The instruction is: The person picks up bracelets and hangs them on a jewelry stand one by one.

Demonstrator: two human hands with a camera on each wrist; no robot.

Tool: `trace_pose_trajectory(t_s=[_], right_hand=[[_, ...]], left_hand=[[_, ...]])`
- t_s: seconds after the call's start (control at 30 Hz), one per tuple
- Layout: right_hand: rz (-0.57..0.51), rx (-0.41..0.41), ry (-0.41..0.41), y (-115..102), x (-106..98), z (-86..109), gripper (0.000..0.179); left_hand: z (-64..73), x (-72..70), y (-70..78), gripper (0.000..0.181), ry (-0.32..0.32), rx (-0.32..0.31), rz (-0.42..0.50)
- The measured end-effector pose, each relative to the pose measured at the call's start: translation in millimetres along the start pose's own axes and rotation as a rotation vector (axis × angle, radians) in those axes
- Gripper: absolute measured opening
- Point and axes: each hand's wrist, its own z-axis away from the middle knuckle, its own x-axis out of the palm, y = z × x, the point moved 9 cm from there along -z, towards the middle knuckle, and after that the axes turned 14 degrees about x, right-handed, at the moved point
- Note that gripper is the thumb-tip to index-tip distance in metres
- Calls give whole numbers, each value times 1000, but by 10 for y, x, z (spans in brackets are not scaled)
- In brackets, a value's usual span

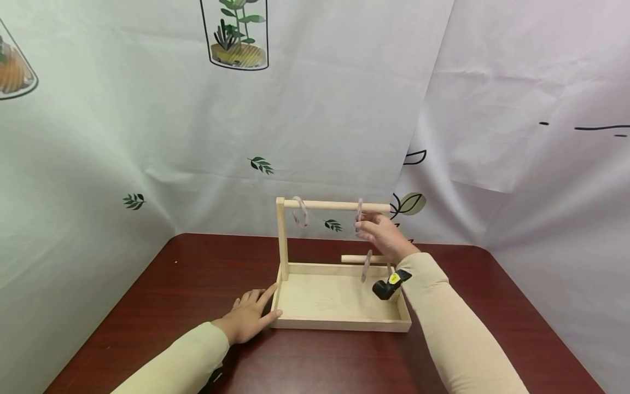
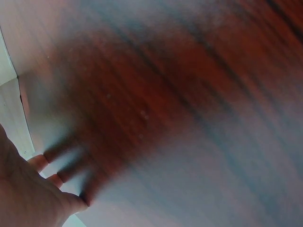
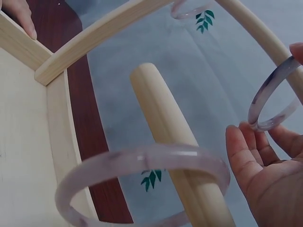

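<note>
On the upper bar (image 1: 325,205) of a pale wooden rack hangs a translucent, purple-tinged bangle (image 3: 262,94). My right hand (image 1: 386,236) pinches it near the bar's free right end, thumb at one side and fingers beneath. A second bangle (image 1: 304,210) hangs by the left post (image 1: 283,241). Another bangle (image 3: 142,161) hangs round the shorter lower bar (image 1: 353,258), below my right hand. My left hand (image 1: 248,316) lies with fingers spread on the table, its fingertips at the left edge of the rack's tray base (image 1: 339,325).
The rack stands on a dark red wooden table (image 1: 197,279). Behind and beside it hangs a pale cloth (image 1: 334,120) printed with leaves and jars. A black wrist camera (image 1: 389,285) on my right sleeve covers part of the tray's right side.
</note>
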Motion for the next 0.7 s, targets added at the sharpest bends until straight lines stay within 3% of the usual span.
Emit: trace_pose_trajectory(t_s=[0.17,0.4,0.7], right_hand=[[-8,6,-6,-25,62,-22,51],[-33,-5,-20,-47,161,-62,43],[-50,13,-25,-44,234,-106,47]], left_hand=[[0,4,-4,71,1,0,0],[0,9,-10,71,3,-2,2],[-9,16,-23,72,7,0,1]])
